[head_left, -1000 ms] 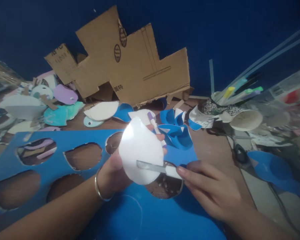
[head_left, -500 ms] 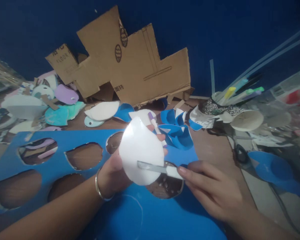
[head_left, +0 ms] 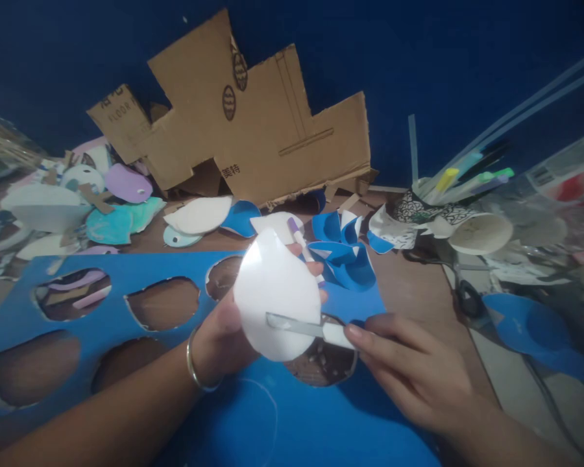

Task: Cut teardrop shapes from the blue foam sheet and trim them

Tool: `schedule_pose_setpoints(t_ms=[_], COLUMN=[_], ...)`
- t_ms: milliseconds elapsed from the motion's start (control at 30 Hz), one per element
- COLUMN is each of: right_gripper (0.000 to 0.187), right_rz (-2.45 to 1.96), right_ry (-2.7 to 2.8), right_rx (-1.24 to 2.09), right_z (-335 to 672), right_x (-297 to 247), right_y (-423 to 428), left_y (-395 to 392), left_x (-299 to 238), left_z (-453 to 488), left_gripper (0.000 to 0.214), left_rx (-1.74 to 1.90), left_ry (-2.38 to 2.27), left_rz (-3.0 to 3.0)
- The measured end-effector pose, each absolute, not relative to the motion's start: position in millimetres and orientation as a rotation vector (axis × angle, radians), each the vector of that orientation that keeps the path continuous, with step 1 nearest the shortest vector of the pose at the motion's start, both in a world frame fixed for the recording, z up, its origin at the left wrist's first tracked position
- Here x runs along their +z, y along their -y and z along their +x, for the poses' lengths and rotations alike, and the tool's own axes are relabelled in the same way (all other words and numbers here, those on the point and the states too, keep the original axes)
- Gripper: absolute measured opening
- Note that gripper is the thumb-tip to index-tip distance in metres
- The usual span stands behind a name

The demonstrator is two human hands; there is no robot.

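Nearest, a blue sheet is spread, smooth, pierced by rounded, rough-edged openings and marked with a pale curved line. A knife is clamped by its white handle in the fingers of the right hand; its slim grey blade overlaps the lower face of a white cutout, though contact cannot be told. The cutout, rounded below and pointed above, is held over the sheet in the left hand, the thumb closed at its left edge and fingertips showing past its right. From its glossy glare, it is judged light, thin, fairly springy, somewhat slippery and easily creased; it is best gripped by the rim, clear of the blade. Just beyond, a purple-ended pen and curled blue pieces are seen. Farther back, stiff, step-edged cardboard is propped against a dark blue wall.
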State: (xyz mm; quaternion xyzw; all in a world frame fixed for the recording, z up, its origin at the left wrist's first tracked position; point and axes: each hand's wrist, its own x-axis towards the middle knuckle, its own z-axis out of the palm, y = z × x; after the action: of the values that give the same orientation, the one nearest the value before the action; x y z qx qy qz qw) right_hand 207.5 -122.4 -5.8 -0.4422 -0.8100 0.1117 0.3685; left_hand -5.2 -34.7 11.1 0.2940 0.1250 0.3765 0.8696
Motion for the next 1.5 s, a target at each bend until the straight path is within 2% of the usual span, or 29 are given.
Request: schedule_pose_setpoints(t_ms=[167,367,500,733,1000,1233,1500], right_gripper=[0.034,0.033,0.034,0.033,0.035,0.034,0.045], right_rz=[-1.146,-1.141,-1.165,-1.164,-1.148,-1.169,-1.181], right_ry=[2.088,2.108,2.100,2.102,2.090,2.086,1.988], right_rx=[0.265,0.223,0.203,0.208,0.203,0.191,0.233], right_z=[208,209,209,208,209,209,213], right_x=[-4,-3,-3,-3,-5,-4,-2], right_y=[121,122,121,122,121,121,120], left_y=[34,34,34,35,37,39,37], left_x=[14,7,10,13,2,6,3], left_z=[-3,-8,-7,-8,-10,-11,-13], left_gripper=[0.060,0.067,0.049,0.039,0.062,0.056,0.055], left_rx=[0.794,0.773,0.780,0.790,0.801,0.798,0.826], left_ry=[-0.385,-0.268,-0.371,-0.319,-0.201,-0.244,-0.225], left_rz=[0.553,0.598,0.603,0.578,0.649,0.667,0.677])
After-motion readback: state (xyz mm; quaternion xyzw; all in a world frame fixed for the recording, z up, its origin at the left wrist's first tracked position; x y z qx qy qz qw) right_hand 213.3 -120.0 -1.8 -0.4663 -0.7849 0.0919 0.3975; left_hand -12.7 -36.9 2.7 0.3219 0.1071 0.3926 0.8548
